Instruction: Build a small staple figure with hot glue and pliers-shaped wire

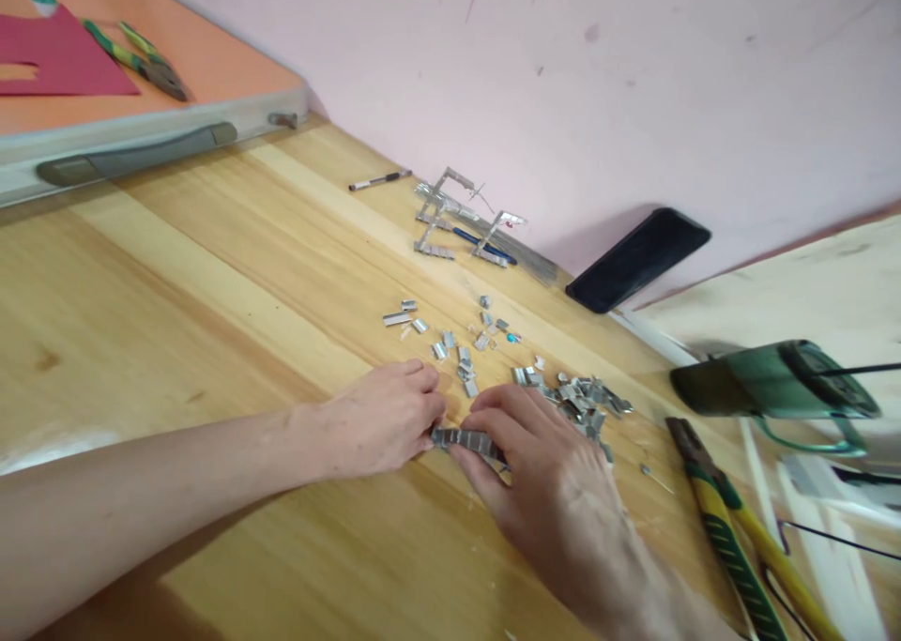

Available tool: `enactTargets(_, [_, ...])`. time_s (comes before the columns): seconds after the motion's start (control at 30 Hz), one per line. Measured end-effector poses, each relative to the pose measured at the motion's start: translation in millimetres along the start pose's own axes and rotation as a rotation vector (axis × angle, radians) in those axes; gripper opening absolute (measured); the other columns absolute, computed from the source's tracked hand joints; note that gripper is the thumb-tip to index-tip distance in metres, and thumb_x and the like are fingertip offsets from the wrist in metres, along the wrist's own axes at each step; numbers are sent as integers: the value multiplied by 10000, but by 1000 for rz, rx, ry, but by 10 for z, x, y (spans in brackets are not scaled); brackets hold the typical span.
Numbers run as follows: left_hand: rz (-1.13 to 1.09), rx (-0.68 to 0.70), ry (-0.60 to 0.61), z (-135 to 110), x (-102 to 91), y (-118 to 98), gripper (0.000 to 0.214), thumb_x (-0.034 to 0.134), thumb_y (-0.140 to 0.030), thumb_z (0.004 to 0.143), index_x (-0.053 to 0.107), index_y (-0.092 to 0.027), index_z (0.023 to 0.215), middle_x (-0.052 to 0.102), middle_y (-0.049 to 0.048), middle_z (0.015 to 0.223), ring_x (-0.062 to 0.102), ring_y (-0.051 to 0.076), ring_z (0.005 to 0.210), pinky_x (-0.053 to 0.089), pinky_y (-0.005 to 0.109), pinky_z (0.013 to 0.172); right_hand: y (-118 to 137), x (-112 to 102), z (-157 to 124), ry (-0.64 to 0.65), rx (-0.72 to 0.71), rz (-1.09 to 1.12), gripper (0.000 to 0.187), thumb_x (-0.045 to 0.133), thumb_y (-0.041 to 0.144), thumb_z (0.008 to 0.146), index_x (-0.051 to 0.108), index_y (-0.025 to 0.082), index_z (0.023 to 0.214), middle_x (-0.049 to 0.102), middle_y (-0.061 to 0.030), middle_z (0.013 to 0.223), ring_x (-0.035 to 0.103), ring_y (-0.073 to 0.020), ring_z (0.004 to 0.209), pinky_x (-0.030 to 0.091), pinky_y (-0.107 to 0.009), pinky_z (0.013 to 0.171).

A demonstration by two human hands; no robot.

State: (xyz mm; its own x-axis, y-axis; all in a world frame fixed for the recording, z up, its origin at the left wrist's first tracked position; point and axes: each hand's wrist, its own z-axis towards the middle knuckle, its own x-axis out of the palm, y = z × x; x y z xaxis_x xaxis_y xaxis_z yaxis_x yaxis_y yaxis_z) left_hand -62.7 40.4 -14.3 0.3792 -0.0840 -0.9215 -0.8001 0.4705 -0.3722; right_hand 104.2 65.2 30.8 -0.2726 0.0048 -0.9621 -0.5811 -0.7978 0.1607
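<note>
the strip of staples [465,439] lies flat on the counter [211,275], long side running between both hands. left hand [384,418] fingers pinch its left end; right hand [545,477] fingers pinch its right end.

Probably a home hobby workspace: wooden table [211,284] against a pink wall [633,78], pliers [739,538], scattered metal staples [577,399].

Left hand [384,420] at the end of a bare forearm that enters from the lower left and lies low and nearly level, palm down, fingers [422,378] curled with tips pointing right. Right hand [542,477] enters from the lower right, back of the hand up, fingers [503,406] bent toward the left hand. The fingertips of both hands meet, pinched together.
</note>
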Motion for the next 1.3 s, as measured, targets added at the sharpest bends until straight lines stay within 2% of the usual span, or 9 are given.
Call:
enactTargets(0.2, [29, 26, -16, -14, 25, 6, 83, 639, -208, 771, 673, -135, 752, 653, 72, 766, 588, 233, 811, 465, 328, 734, 2, 12, -1, -9, 2, 28, 60, 657, 86, 705, 625, 137, 707, 630, -76, 773, 600, -265, 726, 523, -417, 606])
enactTargets(0.4, [45, 12, -62, -32, 72, 10, 222, 683, -359, 744, 661, -145, 797, 637, 74, 805, 584, 236, 798, 478, 337, 727, 21, 7, -5, 5, 10, 33, 67, 661, 72, 712, 627, 130, 707, 627, -88, 778, 598, -273, 744, 529, -429, 623])
enactTargets(0.7, [67, 27, -68, -22, 77, -41, 144, 615, -278, 804, 642, -149, 747, 635, 67, 767, 583, 226, 768, 465, 323, 695, 17, -1, 3, -8, -11, -3, 106, 706, 75, 672, 623, 132, 705, 632, -84, 786, 606, -277, 733, 537, -430, 606])
enactTargets(1.13, [50, 11, -26, -17, 64, -53, 148, 582, -258, 831, 646, -150, 752, 650, 56, 759, 595, 210, 760, 475, 308, 703, 8, -4, 12, -1, -39, 5, 56, 652, 86, 714, 619, 130, 709, 632, -87, 770, 607, -272, 714, 541, -436, 597])
enactTargets(1.3, [25, -1, -16, -17, 58, -51, 142, 602, -262, 824, 653, -140, 772, 657, 64, 773, 599, 216, 765, 477, 317, 703, -14, -39, 15, 27, -4, 76, 100, 690, 153, 720, 654, 142, 812, 639, -83, 803, 610, -274, 742, 539, -449, 628])
